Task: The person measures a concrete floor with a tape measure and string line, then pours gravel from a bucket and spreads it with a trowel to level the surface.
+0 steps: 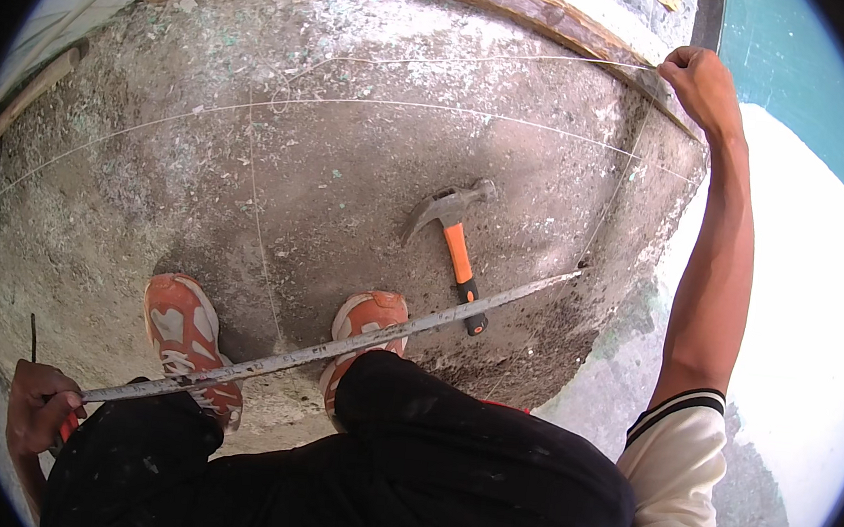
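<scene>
My left hand (40, 406), at the lower left, grips a red-and-black tool, apparently a tape measure, with a long, grimy pale strip (479, 304) stretched from it diagonally to the concrete at the right. My right hand (708, 93), at the upper right, is closed in a pinch on a thin white string (520, 58) beside a wooden plank (524, 12). A second string (406, 104) crosses the floor, and thinner lines run across it. A claw hammer (458, 252) with an orange-and-black handle lies on the dirty concrete floor (348, 187), just beyond the strip.
My two orange shoes (172, 312) stand under the strip, below the strings. A short wooden piece (30, 99) lies at the left edge. A teal surface (799, 86) and a white surface (805, 247) border the concrete at the right.
</scene>
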Available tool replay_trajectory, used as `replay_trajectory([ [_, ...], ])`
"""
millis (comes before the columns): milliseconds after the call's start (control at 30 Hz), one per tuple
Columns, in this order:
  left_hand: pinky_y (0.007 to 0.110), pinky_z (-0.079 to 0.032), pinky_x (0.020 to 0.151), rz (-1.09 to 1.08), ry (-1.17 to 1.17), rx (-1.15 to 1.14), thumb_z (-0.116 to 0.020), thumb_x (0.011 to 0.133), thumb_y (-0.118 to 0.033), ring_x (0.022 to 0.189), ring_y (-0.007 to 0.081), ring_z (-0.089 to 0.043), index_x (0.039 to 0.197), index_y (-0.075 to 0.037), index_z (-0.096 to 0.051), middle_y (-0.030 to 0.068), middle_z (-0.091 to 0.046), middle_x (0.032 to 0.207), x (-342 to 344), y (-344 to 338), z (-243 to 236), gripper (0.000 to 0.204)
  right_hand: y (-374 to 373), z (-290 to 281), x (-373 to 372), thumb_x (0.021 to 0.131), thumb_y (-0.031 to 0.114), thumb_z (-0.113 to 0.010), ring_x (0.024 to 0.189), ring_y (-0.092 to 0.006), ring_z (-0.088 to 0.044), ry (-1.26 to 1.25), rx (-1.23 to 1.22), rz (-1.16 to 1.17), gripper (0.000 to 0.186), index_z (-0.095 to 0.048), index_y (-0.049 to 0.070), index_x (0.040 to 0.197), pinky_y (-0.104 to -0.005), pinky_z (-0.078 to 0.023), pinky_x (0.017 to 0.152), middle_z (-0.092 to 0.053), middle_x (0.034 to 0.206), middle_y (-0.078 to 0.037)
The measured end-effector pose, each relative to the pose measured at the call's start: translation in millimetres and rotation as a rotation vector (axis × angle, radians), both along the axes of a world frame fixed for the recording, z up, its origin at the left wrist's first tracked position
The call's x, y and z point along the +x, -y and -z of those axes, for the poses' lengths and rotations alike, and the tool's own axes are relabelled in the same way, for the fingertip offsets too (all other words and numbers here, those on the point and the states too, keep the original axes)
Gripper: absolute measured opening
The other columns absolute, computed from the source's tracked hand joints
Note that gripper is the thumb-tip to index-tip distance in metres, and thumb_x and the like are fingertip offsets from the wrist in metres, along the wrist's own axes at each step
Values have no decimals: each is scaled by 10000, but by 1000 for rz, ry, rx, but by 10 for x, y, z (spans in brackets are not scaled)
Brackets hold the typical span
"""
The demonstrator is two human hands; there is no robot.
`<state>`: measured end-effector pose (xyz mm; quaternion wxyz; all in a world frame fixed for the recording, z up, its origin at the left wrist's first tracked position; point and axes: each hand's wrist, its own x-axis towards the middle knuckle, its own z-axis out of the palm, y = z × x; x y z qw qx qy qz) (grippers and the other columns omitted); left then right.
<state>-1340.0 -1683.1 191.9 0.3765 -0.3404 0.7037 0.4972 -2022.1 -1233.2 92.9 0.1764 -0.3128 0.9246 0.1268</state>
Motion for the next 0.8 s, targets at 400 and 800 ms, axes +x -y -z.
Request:
replay_trajectory([
  [400, 309, -411, 480, -19, -16, 27, -686, 822, -178, 469, 155, -566, 657, -3, -710, 76, -608, 532, 19, 12, -1, 241, 67, -27, -24, 843, 258, -701, 910, -303, -760, 52, 79, 121, 329, -804, 10, 1034, -412, -568, 917, -775, 939, -212],
  [800, 310, -421, 482, -8, -45, 26, -679, 836, -201, 474, 161, -580, 658, 2, -698, 82, -629, 549, -11, 2, -15, 271, -48, -35, 1, 879, 371, -736, 785, -200, -708, 111, -48, 206, 382, -801, 12, 994, -354, -547, 782, -743, 825, -117],
])
